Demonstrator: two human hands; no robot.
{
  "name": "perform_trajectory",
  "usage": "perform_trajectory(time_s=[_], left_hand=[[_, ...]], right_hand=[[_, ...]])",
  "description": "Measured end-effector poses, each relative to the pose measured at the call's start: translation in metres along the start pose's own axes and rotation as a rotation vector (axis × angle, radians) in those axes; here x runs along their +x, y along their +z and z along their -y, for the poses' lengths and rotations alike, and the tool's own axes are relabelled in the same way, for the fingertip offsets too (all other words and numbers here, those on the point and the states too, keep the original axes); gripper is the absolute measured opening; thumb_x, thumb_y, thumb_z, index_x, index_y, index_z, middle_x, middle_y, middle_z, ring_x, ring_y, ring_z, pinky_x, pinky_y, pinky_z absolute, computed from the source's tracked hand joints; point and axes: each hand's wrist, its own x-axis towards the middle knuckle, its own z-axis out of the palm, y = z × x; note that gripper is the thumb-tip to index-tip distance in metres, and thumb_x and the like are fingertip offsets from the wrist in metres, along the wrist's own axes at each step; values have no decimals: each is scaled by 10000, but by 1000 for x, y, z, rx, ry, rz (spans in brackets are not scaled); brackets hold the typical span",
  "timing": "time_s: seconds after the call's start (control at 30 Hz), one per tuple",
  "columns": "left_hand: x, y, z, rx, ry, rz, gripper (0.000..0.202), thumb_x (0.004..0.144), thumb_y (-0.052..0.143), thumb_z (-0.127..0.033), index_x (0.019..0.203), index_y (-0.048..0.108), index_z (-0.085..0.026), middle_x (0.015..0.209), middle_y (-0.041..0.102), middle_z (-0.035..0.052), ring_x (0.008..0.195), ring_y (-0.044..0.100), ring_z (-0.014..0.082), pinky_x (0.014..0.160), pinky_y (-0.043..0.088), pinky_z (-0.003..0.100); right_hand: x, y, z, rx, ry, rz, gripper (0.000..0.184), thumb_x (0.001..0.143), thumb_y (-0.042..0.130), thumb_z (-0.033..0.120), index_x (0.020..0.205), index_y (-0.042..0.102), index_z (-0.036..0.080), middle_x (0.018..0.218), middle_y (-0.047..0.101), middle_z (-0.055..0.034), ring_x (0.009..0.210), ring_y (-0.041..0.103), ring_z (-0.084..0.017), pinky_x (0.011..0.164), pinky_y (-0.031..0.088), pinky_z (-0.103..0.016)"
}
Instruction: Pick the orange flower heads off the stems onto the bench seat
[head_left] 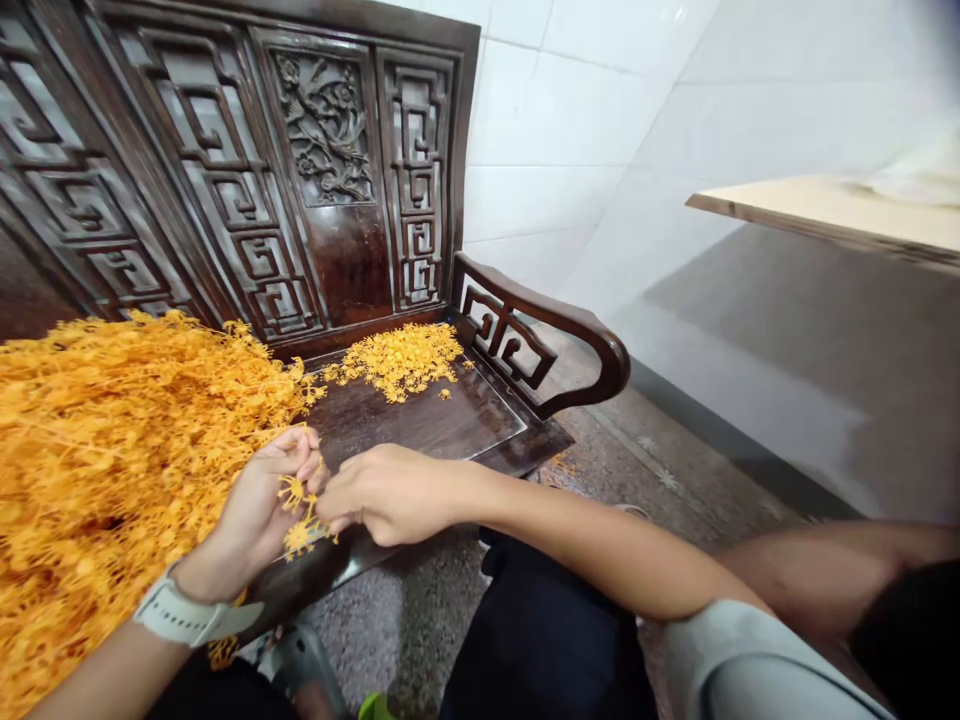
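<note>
Bench (457, 420) — glossy carved wood; sprigs (142, 440) — matt plastic

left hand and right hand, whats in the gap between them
Orange flower-shaped pieces with spiky arms lie between the left hand and the right hand, close to the right fingertips; this shows in the head view.

A bare strip is left on the counter (442, 418).
Room is offered between the right hand (401, 490) and the small pile (401, 358); the way is blocked leftward by the big heap (127, 430), behind by the backrest (352, 255), at right rear by the armrest (581, 335), and near right is crossed by the forearm (577, 535).
</note>
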Motion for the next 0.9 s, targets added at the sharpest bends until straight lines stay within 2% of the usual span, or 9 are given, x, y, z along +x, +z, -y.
perform_trajectory(time_s=[0.17,0.27,0.37,0.43,0.47,0.57,0.67,0.77,0.9], left_hand=[[21,-45,-29,-97,273,-199,187,703,690,-9,738,601,-169,557,450,-42,480,407,83,462,436,186],[23,-62,-38,-37,323,-207,112,859,712,-80,816,653,-164,658,539,-23,564,512,90,517,493,161],[15,-52,-32,69,282,-142,91,917,780,-242,938,726,-173,747,616,9,642,597,120,564,550,174],[11,-39,-24,111,258,-122,149,905,812,-296,955,752,-169,749,627,20,651,612,128,579,568,180],[10,-34,-20,118,244,-118,163,896,825,-303,950,760,-165,742,627,22,649,616,128,584,574,180],[12,-24,-9,86,193,-95,177,880,853,-292,967,771,-161,796,660,30,691,652,129,647,624,201],[15,-16,-1,35,173,-66,202,874,873,-257,1030,775,-175,904,698,25,798,696,130,803,676,263],[16,-7,7,-5,179,-3,289,860,886,-203,1123,766,-185,971,731,28,894,723,136,923,664,296],[14,3,11,-32,189,56,292,869,876,-204,1130,759,-143,927,747,55,873,721,143,883,639,265]], right_hand=[[-18,-29,16,487,-225,171,259,1059,439,109,1003,691,128,1037,768,-118,1009,739,-152,954,525,-242],[-27,-51,5,671,-153,136,178,1048,623,252,1002,740,125,1013,775,-112,972,745,-161,925,554,-264],[-24,-61,-27,921,146,-327,214,998,710,378,1036,746,170,1031,777,-75,787,681,-113,732,555,-237],[-18,-55,-48,1063,392,-641,335,975,724,448,1189,704,191,1116,775,-85,690,602,-87,613,507,-224],[-15,-49,-55,1082,490,-667,429,957,744,454,1288,663,194,1141,774,-96,673,582,-86,586,488,-227],[-10,-20,-62,922,585,-441,550,934,772,410,1393,604,158,1023,766,-84,675,589,-107,600,477,-255],[-10,6,-58,704,557,-460,472,996,676,501,1316,641,156,924,709,-44,738,604,-127,675,497,-282],[-10,16,-56,680,502,-466,446,1004,631,589,1125,669,161,865,679,-26,737,598,-128,702,497,-288],[-7,14,-62,719,451,-444,458,964,667,627,908,627,174,765,629,6,642,553,-109,646,461,-270]])
